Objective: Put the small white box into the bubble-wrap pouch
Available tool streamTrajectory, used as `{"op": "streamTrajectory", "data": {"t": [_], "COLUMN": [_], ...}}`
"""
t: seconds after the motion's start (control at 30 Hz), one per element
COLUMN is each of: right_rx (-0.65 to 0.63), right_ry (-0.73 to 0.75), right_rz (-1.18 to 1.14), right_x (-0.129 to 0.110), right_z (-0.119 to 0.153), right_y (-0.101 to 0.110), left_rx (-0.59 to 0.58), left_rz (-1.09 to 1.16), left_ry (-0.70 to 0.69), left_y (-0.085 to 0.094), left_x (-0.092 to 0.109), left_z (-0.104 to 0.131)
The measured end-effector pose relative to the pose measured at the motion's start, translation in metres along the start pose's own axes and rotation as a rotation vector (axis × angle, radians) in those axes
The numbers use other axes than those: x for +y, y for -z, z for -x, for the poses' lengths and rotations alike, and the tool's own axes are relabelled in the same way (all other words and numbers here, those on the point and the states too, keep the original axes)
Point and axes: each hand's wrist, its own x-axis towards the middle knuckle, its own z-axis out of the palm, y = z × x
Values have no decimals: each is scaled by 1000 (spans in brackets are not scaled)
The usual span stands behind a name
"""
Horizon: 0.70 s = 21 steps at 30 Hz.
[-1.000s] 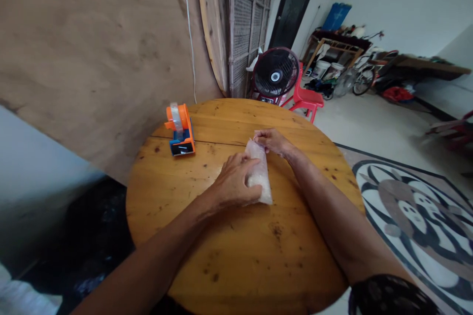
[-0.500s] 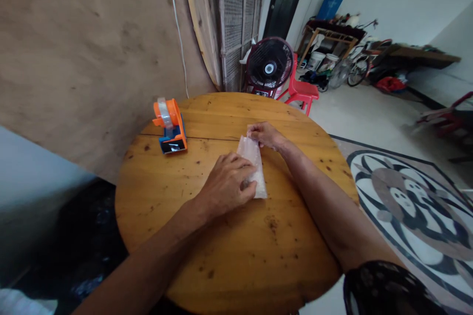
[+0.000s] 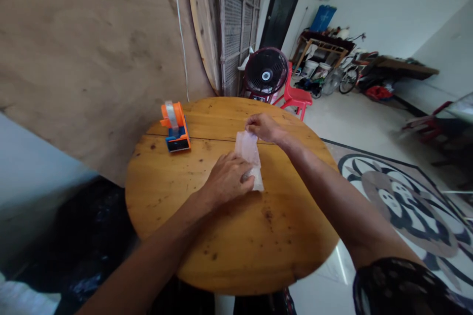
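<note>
A narrow piece of translucent bubble wrap (image 3: 247, 144) lies on the round wooden table (image 3: 229, 246), its far end lifted a little. My right hand (image 3: 261, 127) pinches the far right corner of that end between thumb and fingers. Across the near part rests my left hand (image 3: 231, 177), fingers laid over the wrap and thumb apart, pressing it to the table. What may be inside or beneath the wrap cannot be made out. Farther left stands an orange and blue tape dispenser (image 3: 178, 130) with a roll of clear tape, touched by neither hand.
A plywood panel (image 3: 92, 49) borders the table on the left. Beyond the far edge are a dark fan (image 3: 266, 71) and a red plastic chair (image 3: 297, 94). Dark plastic bags (image 3: 84, 236) lie at lower left. A panda-patterned floor (image 3: 399, 202) spreads to the right.
My right hand has drawn the far end of the bubble wrap slightly up and away, so more of it lies spread. My left hand stays on the near part. The camera view has shifted.
</note>
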Motion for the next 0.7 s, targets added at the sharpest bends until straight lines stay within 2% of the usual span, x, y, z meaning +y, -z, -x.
{"op": "streamTrajectory", "data": {"t": [0.23,0.4,0.53,0.7], "right_rx": [139,147,126,144], "right_ry": [52,93,128,141], "right_rz": [244,352,290,197], "right_x": [-45,-69,-75,-69], "right_z": [40,56,71,91], "right_y": [7,8,9,8], "left_rx": [27,24,43,55], "left_rz": [6,-35,-59,-61], "left_ry": [10,93,176,161], "left_y": [-2,3,7,4], "left_x": [-3,0,0,1], "left_z": [2,3,3,6]}}
